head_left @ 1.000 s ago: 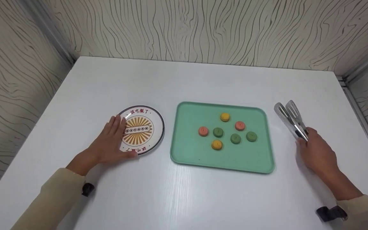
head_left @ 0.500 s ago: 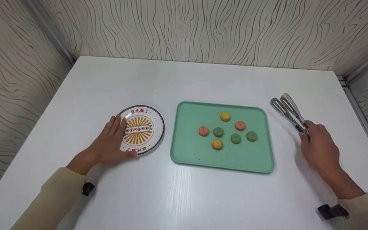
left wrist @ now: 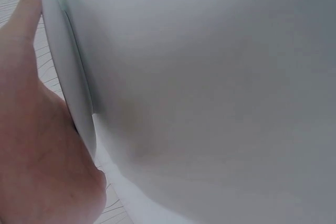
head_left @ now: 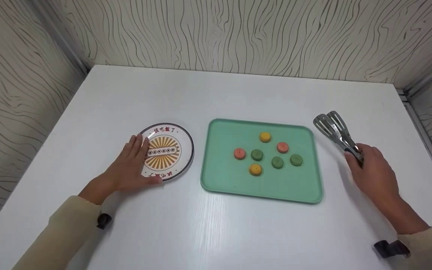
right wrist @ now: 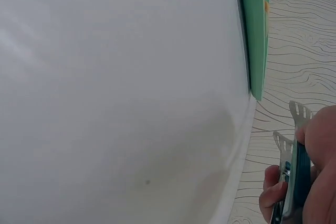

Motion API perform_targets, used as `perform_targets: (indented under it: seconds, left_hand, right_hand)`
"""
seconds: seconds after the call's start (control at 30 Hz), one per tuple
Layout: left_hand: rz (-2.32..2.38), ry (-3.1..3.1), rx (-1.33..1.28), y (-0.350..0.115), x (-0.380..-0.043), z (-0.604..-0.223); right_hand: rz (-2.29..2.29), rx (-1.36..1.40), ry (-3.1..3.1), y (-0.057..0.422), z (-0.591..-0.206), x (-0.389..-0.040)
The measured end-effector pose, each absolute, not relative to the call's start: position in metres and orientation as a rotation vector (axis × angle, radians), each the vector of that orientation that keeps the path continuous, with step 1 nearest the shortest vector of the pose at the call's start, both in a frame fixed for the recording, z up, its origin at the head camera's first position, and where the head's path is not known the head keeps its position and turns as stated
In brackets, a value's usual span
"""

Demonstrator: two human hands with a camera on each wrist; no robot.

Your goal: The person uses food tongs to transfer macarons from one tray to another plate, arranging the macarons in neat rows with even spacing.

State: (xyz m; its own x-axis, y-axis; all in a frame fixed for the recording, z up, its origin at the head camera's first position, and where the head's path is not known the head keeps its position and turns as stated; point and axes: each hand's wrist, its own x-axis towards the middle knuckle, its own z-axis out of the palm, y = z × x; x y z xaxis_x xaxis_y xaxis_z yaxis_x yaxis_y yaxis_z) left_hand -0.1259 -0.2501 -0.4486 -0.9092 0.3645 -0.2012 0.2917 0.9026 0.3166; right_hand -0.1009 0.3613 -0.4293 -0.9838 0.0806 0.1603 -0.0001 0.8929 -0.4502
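My left hand (head_left: 128, 168) rests with spread, straight fingers over the left side of a round plate (head_left: 181, 161) printed with red characters and a yellow sunburst. The left wrist view shows its thumb lying along the rim of the plate (left wrist: 65, 61). At the right, my right hand (head_left: 375, 174) grips the handle of metal tongs (head_left: 336, 131) with slotted ends. Those ends point up and left, slightly apart with nothing between them. In the right wrist view, fingers and thumb wrap the dark-sided handles of the tongs (right wrist: 296, 187), held above the table.
Between the hands lies a green tray (head_left: 219, 180) bearing two yellow macarons (head_left: 264, 137), two pink ones and three green macarons (head_left: 257, 154). Everything is on a white table (head_left: 186, 232). Wood-patterned panels (head_left: 219, 33) stand behind and on both sides.
The tongs have risen and turned, their ends shifting left toward the tray and showing their slotted faces. My right hand has moved slightly; the left hand, plate and tray stay put.
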Motion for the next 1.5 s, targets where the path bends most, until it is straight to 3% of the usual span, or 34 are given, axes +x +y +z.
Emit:
perform_targets:
  seconds: [1.1,1.5]
  left_hand:
    - [0.385,2.786,0.470,-0.250,-0.127,-0.447]
    - [0.400,2.780,0.463,-0.250,-0.127,-0.447]
  right_hand:
    - [0.646,0.128,-2.783,0.349,-0.423,-0.100]
    - [0.601,0.311,-2.796,0.352,-0.425,-0.096]
